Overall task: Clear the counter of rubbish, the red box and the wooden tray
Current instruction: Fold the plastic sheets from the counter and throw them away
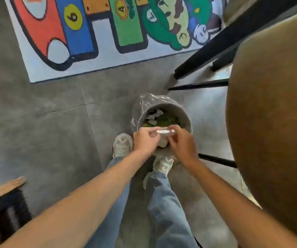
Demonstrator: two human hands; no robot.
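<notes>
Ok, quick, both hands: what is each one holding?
Left hand: closed on the crumpled white rubbish, above the bin.
Right hand: closed on the same rubbish.

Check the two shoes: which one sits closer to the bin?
The shoe under the right hand, the right shoe: it sits against the bin base, partly hidden. The left shoe stands clear beside the bin.

A colourful rug point(97, 33) is lying on the grey floor point(42, 122). A brown tabletop point(273, 122) is filling the right side, black legs point(221, 43) standing beneath.
</notes>
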